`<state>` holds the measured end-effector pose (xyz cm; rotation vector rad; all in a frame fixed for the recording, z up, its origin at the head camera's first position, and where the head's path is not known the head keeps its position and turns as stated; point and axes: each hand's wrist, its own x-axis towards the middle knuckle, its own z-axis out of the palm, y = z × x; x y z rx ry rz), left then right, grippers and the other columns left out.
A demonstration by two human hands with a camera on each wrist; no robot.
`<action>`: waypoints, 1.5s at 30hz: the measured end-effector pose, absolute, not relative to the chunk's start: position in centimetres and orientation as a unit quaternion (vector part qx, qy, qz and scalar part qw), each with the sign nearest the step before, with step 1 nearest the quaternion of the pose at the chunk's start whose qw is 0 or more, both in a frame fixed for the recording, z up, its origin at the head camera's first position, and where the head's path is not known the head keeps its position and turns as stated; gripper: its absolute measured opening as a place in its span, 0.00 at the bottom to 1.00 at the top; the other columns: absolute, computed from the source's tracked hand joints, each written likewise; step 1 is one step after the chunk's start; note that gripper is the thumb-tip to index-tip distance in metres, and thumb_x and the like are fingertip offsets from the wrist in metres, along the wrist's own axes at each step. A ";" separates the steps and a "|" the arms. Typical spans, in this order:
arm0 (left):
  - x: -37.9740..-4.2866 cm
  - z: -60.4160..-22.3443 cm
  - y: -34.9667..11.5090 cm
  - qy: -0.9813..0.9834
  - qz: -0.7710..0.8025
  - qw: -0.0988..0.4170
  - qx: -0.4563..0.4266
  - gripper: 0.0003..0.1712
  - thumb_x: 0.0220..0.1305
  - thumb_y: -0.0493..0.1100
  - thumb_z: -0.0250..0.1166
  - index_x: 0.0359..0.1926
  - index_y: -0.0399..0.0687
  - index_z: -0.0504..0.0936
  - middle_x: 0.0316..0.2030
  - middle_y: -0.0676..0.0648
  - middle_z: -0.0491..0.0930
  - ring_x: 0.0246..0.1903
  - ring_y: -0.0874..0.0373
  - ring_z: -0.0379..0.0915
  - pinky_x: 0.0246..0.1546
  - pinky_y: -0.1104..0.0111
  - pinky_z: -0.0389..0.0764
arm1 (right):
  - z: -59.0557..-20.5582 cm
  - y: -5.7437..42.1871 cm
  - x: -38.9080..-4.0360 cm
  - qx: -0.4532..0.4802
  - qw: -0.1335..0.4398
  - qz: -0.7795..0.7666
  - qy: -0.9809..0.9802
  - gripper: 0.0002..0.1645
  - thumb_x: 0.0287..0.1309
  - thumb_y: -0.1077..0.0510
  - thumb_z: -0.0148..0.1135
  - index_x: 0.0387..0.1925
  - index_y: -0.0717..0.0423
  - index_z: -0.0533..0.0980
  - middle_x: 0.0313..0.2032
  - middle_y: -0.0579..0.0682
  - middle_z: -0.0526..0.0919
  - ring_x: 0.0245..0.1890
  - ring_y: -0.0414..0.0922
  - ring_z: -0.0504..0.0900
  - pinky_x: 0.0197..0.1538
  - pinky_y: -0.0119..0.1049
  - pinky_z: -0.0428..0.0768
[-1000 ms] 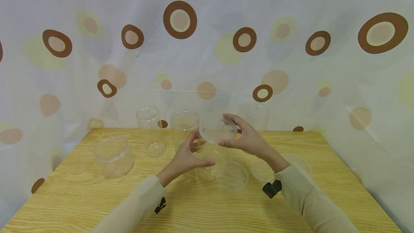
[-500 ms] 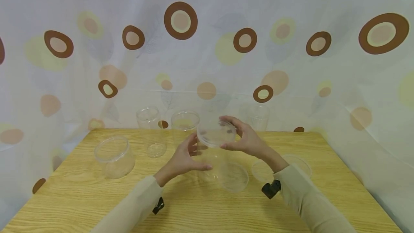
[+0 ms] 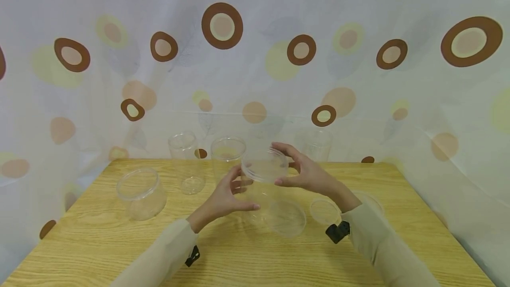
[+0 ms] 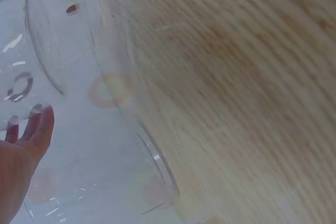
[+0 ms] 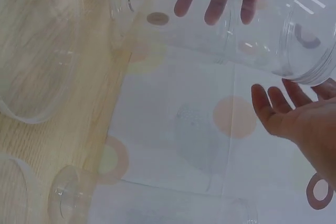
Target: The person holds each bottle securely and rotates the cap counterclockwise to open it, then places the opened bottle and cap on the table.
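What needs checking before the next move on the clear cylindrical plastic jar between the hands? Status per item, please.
1. Bare left hand holding the clear cylindrical plastic jar: ok, thumb and fingers around its side.
2. Bare right hand on the clear round plastic lid atop it: ok, thumb and fingers at the rim.
3. Lid fully seated: cannot tell, clear edges blend together.
4. Jar base resting on the light-brown wooden table: cannot tell.
5. Nearest loose clear plastic disc-shaped lid away from the jar base: cannot tell, they overlap in the head view.
6. Short, wide clear plastic tub upright: ok.
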<state>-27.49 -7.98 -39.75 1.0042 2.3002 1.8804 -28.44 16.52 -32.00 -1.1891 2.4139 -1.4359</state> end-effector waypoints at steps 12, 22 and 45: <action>-27.3 -40.2 -8.0 0.766 0.571 -0.040 0.291 0.53 0.41 0.42 0.76 0.66 0.60 0.53 0.57 0.43 0.62 0.57 0.41 0.67 0.55 0.49 0.70 | -33.0 14.8 -27.0 -0.291 -0.047 -0.473 0.830 0.48 0.47 0.49 0.69 0.65 0.54 0.55 0.61 0.55 0.65 0.58 0.52 0.67 0.57 0.54 0.69; -27.0 -40.0 -8.2 0.752 0.574 -0.028 0.323 0.53 0.41 0.44 0.76 0.66 0.60 0.54 0.56 0.43 0.63 0.56 0.41 0.68 0.53 0.49 0.71 | -32.9 15.6 -28.0 -0.334 -0.001 -0.470 0.817 0.46 0.48 0.50 0.69 0.65 0.53 0.56 0.63 0.54 0.62 0.60 0.52 0.65 0.59 0.52 0.67; -25.2 -37.6 -8.1 0.750 0.590 -0.014 0.299 0.53 0.41 0.34 0.74 0.66 0.48 0.53 0.57 0.38 0.60 0.57 0.36 0.65 0.56 0.44 0.66 | -32.7 15.5 -27.7 -0.346 0.003 -0.481 0.806 0.49 0.48 0.50 0.68 0.67 0.46 0.51 0.65 0.53 0.58 0.61 0.51 0.62 0.60 0.54 0.65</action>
